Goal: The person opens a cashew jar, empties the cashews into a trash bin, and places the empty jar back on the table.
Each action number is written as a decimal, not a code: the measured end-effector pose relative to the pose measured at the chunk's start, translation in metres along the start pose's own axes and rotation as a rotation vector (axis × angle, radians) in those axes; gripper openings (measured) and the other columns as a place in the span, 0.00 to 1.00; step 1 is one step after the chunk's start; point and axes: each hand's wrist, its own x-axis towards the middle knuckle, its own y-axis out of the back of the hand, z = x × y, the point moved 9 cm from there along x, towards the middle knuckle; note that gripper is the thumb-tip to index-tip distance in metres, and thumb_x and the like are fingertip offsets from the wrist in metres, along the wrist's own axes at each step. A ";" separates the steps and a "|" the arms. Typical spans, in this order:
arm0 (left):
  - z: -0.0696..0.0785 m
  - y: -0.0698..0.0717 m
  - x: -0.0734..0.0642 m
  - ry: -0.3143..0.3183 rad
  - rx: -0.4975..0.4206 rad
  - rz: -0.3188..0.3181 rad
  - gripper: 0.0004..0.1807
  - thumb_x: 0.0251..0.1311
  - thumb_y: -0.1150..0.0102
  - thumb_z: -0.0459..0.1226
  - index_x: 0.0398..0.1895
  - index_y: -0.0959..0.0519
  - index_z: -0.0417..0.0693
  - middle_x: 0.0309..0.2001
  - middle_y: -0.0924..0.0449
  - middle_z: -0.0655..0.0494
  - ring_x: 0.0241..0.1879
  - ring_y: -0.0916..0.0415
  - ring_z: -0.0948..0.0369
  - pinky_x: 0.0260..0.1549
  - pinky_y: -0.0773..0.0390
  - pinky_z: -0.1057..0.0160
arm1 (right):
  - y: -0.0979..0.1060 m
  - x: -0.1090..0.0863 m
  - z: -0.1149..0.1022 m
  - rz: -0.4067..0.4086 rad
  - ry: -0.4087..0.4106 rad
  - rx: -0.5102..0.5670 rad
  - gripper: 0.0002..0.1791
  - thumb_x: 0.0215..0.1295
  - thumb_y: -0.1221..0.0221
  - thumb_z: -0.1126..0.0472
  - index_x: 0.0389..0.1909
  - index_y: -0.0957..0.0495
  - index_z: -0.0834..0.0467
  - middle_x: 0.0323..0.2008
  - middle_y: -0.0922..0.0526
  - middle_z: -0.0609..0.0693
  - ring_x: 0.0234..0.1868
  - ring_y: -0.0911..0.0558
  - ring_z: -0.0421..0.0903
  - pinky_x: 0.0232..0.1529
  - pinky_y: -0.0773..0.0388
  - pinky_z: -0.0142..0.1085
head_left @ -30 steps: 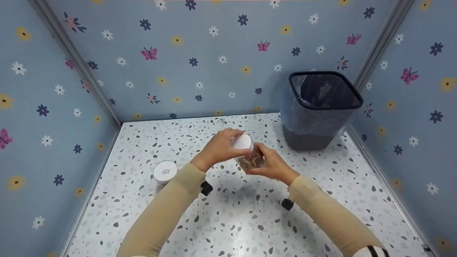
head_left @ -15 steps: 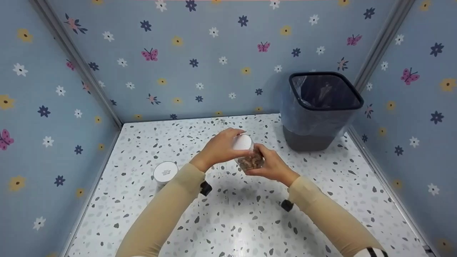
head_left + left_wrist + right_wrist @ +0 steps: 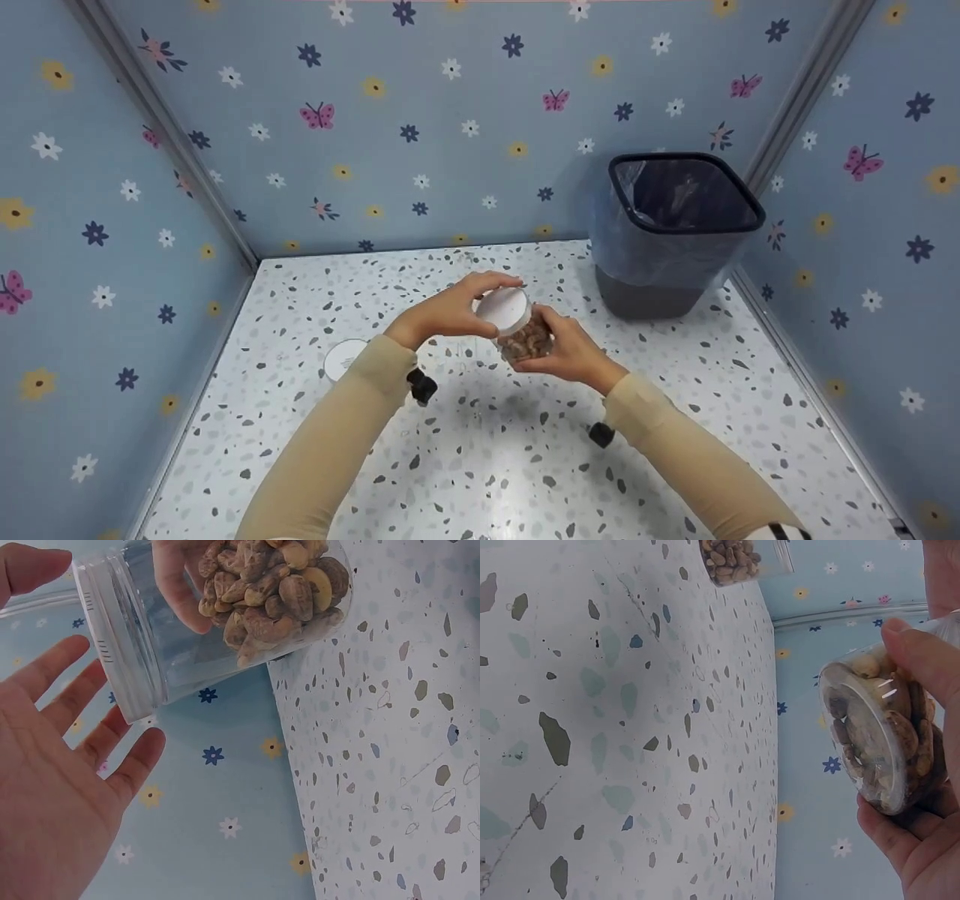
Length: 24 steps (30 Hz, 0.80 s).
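A clear jar (image 3: 527, 340) of skin-on cashews is held tilted above the speckled tabletop. Its white lid (image 3: 503, 310) sits on the mouth and faces my left hand (image 3: 444, 309). The left fingers are spread around the lid; in the left wrist view they are fairly straight, fingertips close to the lid's edge, thumb near its other side. My right hand (image 3: 566, 351) grips the jar's body from the right, with thumb and fingers around the nuts in the right wrist view. A second white-lidded jar (image 3: 341, 358) stands on the table behind the left forearm, partly covered by it.
At the back right stands a bin (image 3: 652, 289) with a black rim and a clear liner. Blue panels (image 3: 450, 165) with flowers and butterflies enclose the table (image 3: 480, 465) at the back and both sides. Nuts show inside the second jar (image 3: 731, 561) too.
My left hand has loosened around the lid and shifted slightly left, its fingers opening wider, so more of the lid shows. The right hand keeps holding the jar almost in place.
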 end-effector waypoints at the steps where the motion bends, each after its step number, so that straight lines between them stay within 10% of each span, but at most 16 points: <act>1: 0.000 0.000 0.000 -0.007 0.004 -0.006 0.47 0.52 0.32 0.35 0.81 0.29 0.52 0.83 0.36 0.47 0.74 0.34 0.45 0.65 0.23 0.41 | 0.000 -0.001 0.001 0.001 0.000 -0.002 0.50 0.56 0.16 0.52 0.76 0.32 0.60 0.67 0.17 0.57 0.65 0.15 0.54 0.67 0.18 0.55; 24: -0.006 0.002 0.002 0.016 0.104 0.098 0.38 0.59 0.27 0.40 0.74 0.23 0.44 0.69 0.21 0.48 0.60 0.22 0.49 0.56 0.14 0.46 | -0.003 -0.003 0.003 -0.007 -0.008 -0.010 0.50 0.57 0.17 0.51 0.77 0.32 0.59 0.68 0.18 0.56 0.64 0.15 0.54 0.65 0.17 0.55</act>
